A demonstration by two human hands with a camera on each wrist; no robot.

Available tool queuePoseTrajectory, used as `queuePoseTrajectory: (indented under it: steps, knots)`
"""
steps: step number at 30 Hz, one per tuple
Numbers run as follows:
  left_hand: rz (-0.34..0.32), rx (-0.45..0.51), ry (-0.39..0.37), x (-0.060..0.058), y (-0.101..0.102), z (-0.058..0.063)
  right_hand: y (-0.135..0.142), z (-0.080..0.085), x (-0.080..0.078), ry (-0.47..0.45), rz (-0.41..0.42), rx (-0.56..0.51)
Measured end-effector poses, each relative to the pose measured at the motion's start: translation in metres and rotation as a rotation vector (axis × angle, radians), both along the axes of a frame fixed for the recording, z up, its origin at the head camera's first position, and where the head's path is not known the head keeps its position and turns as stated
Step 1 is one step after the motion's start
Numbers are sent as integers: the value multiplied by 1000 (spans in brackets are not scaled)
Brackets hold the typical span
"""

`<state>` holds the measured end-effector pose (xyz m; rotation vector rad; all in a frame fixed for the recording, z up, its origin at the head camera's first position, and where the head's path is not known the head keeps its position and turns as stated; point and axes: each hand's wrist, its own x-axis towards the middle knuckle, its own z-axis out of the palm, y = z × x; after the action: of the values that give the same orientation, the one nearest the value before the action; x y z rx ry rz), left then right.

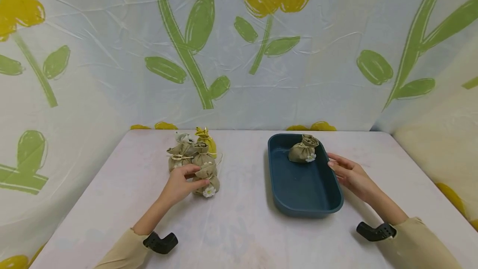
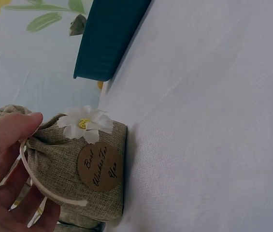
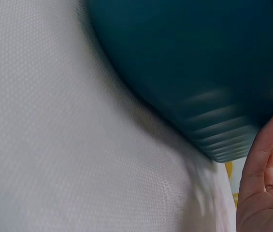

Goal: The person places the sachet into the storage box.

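My left hand (image 1: 184,184) pinches the gathered neck of a beige burlap drawstring pouch (image 2: 85,169), thumb in front and fingers behind it. The pouch carries a white fabric daisy (image 2: 84,124) and a round "Best Wishes For You" tag (image 2: 99,166). Behind it stand more burlap pouches (image 1: 181,152), a yellow pouch (image 1: 207,142) and a pale pouch (image 1: 184,137), partly hidden. On the right, my right hand (image 1: 351,175) touches the rim of a dark blue bin (image 1: 306,209) with fairly straight fingers. One burlap pouch (image 1: 300,152) lies inside at the bin's far end.
A white-covered table (image 1: 239,227) holds everything, its back edge meeting a flower-print cloth (image 1: 317,74). Black wrist devices (image 1: 160,243) sit at both sleeve cuffs. Between the pouch cluster and the bin lies a stretch of bare tabletop.
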<state>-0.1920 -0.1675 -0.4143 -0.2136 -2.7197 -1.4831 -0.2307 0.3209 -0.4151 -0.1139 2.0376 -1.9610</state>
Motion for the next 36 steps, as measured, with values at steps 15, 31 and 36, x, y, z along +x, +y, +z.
queuePoseTrajectory:
  steps: [15,31,36]
  knots:
    - [64,-8,25,1,2,-9,-1,-6,2,19,19,-66]
    - [158,19,81,-3,15,-4,0,-6,-4,37,29,-97]
    - [136,58,102,-3,18,-6,1,-6,-2,29,21,-103]
